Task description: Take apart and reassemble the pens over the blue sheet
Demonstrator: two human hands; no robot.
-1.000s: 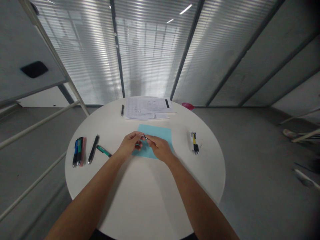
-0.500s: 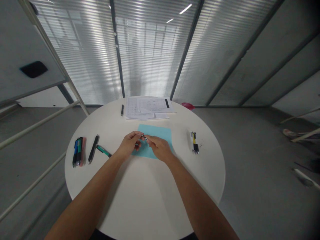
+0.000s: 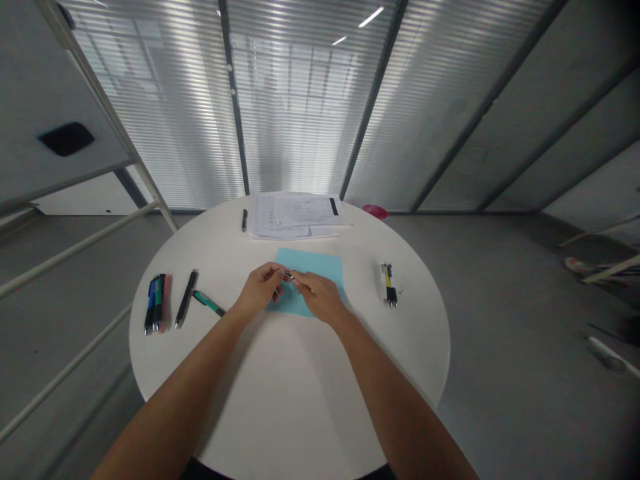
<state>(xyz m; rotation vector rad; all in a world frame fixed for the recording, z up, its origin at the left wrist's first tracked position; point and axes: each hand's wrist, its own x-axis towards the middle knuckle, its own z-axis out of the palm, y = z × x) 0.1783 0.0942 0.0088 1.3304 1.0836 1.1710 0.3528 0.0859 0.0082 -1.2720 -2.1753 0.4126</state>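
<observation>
Between my two hands is a small, slim silver-and-dark piece (image 3: 289, 275), too small to name for sure. My left hand (image 3: 261, 288) pinches one end with its thumb and index finger. From the other side, the closed fingers of my right hand (image 3: 319, 292) grip it. Both hands are over a light blue sheet (image 3: 310, 263), which they partly cover. A green-and-black pen (image 3: 207, 303) lies close to my left forearm, its lower end reaching the arm. To its left rests a black pen (image 3: 187, 299).
Several pens in blue, green and red (image 3: 158, 303) lie together at the left of the round white table (image 3: 285, 393). Some black-tipped pens, one yellow (image 3: 389, 285), lie at the right near dark specks. Printed papers (image 3: 295, 217) and a dark pen (image 3: 245, 220) lie at the back.
My fingertips have shifted slightly around the small piece, and less of it shows on the left side. The hands stay over the blue sheet; the pens have not moved.
</observation>
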